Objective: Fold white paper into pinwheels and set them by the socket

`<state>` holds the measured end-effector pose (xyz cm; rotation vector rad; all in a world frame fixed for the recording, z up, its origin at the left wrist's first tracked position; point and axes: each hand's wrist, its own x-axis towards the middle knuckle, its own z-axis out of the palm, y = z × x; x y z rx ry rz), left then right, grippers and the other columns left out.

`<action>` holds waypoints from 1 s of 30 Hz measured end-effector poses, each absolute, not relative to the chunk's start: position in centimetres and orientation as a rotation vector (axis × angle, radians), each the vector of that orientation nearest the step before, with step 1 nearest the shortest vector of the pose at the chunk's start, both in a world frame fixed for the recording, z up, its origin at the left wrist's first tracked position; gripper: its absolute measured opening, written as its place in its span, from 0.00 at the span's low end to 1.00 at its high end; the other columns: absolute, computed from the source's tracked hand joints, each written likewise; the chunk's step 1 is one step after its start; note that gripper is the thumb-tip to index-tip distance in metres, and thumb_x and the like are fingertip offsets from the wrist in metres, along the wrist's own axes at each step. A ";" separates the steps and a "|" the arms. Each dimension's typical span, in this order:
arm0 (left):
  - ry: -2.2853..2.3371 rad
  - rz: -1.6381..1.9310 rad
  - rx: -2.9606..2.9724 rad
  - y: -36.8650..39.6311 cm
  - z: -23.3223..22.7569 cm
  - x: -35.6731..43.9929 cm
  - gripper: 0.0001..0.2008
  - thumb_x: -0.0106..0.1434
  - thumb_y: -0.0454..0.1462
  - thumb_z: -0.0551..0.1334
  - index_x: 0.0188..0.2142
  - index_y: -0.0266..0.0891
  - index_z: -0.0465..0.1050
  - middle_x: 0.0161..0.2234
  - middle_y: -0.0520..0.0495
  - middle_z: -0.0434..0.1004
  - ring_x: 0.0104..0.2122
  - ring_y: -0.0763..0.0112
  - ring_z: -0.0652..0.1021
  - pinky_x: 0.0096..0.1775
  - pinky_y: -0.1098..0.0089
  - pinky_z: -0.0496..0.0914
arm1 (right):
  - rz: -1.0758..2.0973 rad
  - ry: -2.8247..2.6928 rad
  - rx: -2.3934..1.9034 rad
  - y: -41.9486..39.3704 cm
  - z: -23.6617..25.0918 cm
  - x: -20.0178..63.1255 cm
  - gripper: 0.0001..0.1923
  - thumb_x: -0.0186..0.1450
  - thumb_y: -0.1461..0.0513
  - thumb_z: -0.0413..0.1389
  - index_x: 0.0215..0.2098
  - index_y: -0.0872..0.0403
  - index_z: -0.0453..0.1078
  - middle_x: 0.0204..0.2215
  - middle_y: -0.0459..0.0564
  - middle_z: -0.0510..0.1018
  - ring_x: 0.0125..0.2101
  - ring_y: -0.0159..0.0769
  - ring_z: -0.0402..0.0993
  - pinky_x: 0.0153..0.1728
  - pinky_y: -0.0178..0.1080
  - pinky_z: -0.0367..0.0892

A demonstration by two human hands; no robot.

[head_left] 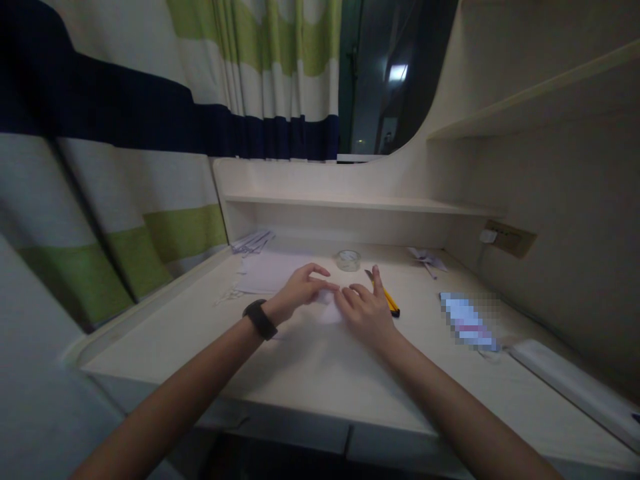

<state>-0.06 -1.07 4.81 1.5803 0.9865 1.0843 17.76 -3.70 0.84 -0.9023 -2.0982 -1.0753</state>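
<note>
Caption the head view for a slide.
Both hands, left hand and right hand, press a small white paper on the desk.

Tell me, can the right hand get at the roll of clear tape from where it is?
Probably yes. The tape roll stands on the desk just beyond the right hand, with bare desk between them. The yellow utility knife lies off to its right side, out of that line. Both hands rest on a small white paper.

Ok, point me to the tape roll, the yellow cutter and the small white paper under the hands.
tape roll (348, 260), head view, on its clear outer ring.
yellow cutter (391, 303), head view, on the yellow handle right of the right hand.
small white paper (329, 312), head view, on the part showing between both hands.
</note>
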 end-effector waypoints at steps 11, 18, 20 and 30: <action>1.103 1.137 1.709 -1.5 5.9 -1.7 0.16 0.51 0.42 0.66 0.38 0.37 0.69 0.17 0.56 0.63 0.16 0.78 0.63 0.18 0.77 0.53 | -0.938 -2.121 -0.868 -3.2 0.8 18.1 0.12 0.66 0.69 0.46 0.42 0.56 0.70 0.34 0.51 0.79 0.37 0.35 0.70 0.60 0.54 0.43; 1.204 0.667 2.396 -1.9 3.5 -9.2 0.07 0.54 0.40 0.61 0.30 0.39 0.76 0.28 0.47 0.77 0.27 0.70 0.73 0.30 0.72 0.63 | -0.626 -1.999 -1.042 -1.3 0.4 19.9 0.12 0.61 0.69 0.51 0.41 0.55 0.71 0.36 0.52 0.79 0.38 0.38 0.72 0.56 0.48 0.50; 1.224 0.467 2.474 -2.8 2.6 -10.3 0.09 0.54 0.40 0.62 0.33 0.40 0.77 0.32 0.46 0.78 0.30 0.68 0.74 0.33 0.71 0.63 | -0.546 -1.962 -1.080 -0.8 0.3 20.3 0.10 0.61 0.66 0.52 0.41 0.55 0.71 0.35 0.51 0.80 0.36 0.38 0.73 0.53 0.46 0.54; 1.271 0.537 2.428 -3.5 0.9 -9.6 0.07 0.55 0.40 0.62 0.29 0.38 0.74 0.29 0.46 0.76 0.28 0.68 0.73 0.31 0.71 0.63 | 0.217 -1.605 -1.201 0.4 0.1 20.7 0.11 0.57 0.55 0.57 0.30 0.56 0.73 0.26 0.52 0.78 0.27 0.40 0.72 0.28 0.38 0.64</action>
